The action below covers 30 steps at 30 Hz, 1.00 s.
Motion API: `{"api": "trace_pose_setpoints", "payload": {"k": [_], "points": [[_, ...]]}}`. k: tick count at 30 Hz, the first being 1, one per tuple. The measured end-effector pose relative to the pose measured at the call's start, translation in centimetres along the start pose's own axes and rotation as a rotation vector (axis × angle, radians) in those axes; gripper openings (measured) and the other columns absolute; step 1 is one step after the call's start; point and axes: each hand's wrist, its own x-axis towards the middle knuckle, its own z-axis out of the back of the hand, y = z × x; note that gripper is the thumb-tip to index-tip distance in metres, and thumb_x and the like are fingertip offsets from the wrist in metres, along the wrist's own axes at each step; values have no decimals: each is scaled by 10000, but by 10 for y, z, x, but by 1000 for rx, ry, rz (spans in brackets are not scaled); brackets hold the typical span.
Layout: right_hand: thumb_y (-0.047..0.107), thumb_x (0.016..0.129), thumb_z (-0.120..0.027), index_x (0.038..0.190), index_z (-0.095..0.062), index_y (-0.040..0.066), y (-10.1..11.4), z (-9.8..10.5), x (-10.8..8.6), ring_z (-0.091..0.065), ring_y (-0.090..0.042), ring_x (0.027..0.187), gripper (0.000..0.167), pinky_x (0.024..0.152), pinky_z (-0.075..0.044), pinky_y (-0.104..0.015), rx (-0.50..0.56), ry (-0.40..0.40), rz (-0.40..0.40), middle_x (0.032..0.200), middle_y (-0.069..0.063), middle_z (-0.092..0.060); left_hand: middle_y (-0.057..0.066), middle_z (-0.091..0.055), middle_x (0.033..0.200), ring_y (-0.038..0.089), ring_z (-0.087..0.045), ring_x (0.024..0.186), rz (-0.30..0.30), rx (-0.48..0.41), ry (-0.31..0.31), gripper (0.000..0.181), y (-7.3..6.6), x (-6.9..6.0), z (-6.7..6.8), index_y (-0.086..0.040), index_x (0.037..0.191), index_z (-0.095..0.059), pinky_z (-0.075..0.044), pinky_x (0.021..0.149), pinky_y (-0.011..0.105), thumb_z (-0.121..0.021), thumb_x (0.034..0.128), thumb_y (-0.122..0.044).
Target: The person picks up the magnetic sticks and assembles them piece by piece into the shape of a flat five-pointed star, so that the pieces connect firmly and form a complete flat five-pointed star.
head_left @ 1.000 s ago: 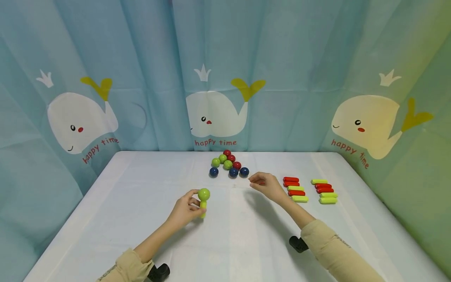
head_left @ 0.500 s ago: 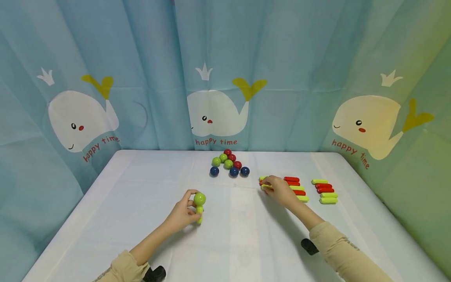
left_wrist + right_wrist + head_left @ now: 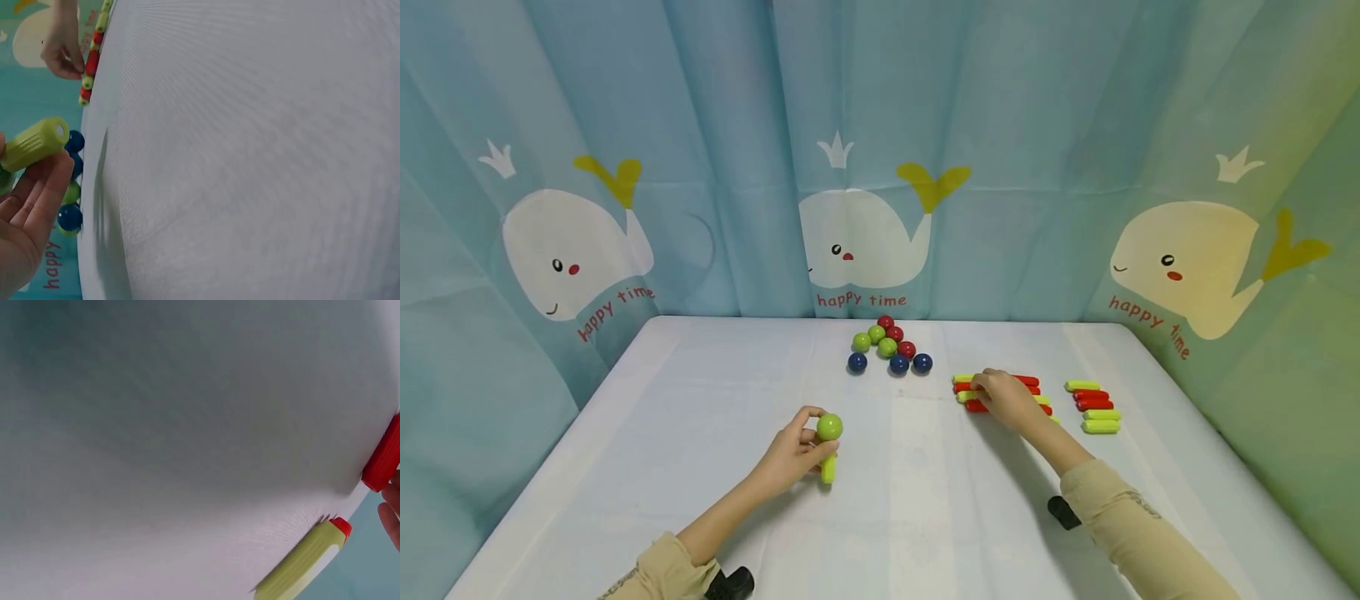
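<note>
My left hand (image 3: 786, 454) holds a lime-green ball (image 3: 830, 427) joined to a yellow-green toy building rod (image 3: 828, 471), raised off the table. In the left wrist view that rod (image 3: 36, 145) has ribbed sides and a pale round end. My right hand (image 3: 1009, 402) reaches down over the left column of rods, its bent fingertips beside a yellow-green rod (image 3: 967, 397) and a red rod (image 3: 977, 407). In the right wrist view the fingertips (image 3: 391, 506) lie against the end of a red rod (image 3: 382, 456). Whether they pinch it cannot be told.
Red, green and dark blue balls (image 3: 898, 364) cluster at the back middle of the white table (image 3: 700, 400). A further column of yellow-green and red rods (image 3: 1092, 406) lies right of my right hand. A whale-print curtain (image 3: 737, 167) stands behind the table.
My right hand has moved right and back from beside the blue balls to over the rods. My left hand has come slightly nearer, still holding the ball and rod.
</note>
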Motion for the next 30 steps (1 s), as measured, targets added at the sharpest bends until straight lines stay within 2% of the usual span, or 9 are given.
{"api": "trace_pose_setpoints", "payload": {"k": [4,10,12,16,19,24,25,30], "points": [[-42,794,-689,844,-655,-3,-2,1,2,-604,-222,755,72,730,-540,-361,-18,34,21,805,-96,-639,193,-676,931,185,-676,766,11,-9,-24,419,-1,0,-2,17,1246,-426,-566,650,276,-614,916,-160],[4,801,-701,829,-653,15,-3,3,7,-594,-204,733,56,720,-534,-353,-65,81,52,796,-75,-634,151,-660,930,111,-637,687,29,-6,-105,434,-7,0,-4,30,1213,-498,-559,627,292,-688,851,-118],[37,809,-703,804,-643,30,-3,5,9,-563,-181,697,61,681,-515,-326,-82,103,65,769,-56,-612,148,-657,936,114,-632,681,34,-19,-121,435,-9,1,-4,24,1207,-513,-559,622,297,-702,836,-103],[112,821,-706,710,-579,79,-4,7,13,-461,-137,636,172,606,-414,-263,-112,162,76,699,-14,-523,154,-656,925,142,-638,682,39,-50,-129,440,-12,4,-7,25,1213,-515,-564,621,299,-704,829,-82],[129,822,-708,678,-565,98,-4,8,15,-443,-129,625,206,599,-406,-257,-147,195,96,694,-11,-516,168,-655,911,192,-650,689,42,-50,-131,443,-18,4,-9,41,1231,-508,-567,634,341,-685,837,-55],[122,827,-705,698,-598,90,-2,8,17,-448,-129,615,170,587,-435,-262,-198,205,136,709,-24,-543,149,-648,872,203,-658,686,52,-44,-134,457,-19,6,-10,38,1263,-499,-566,640,372,-670,848,-48],[120,827,-704,707,-603,86,-1,8,17,-448,-130,615,161,586,-436,-260,-203,203,141,710,-25,-543,144,-647,866,184,-658,681,52,-50,-135,459,-14,8,-10,30,1263,-504,-567,636,356,-675,845,-54],[104,814,-716,746,-615,82,3,9,14,-470,-129,631,123,611,-469,-265,-197,162,181,725,-21,-573,163,-632,929,129,-639,679,56,-72,-158,410,-11,12,-10,26,1190,-556,-568,629,303,-700,811,-39]]}}
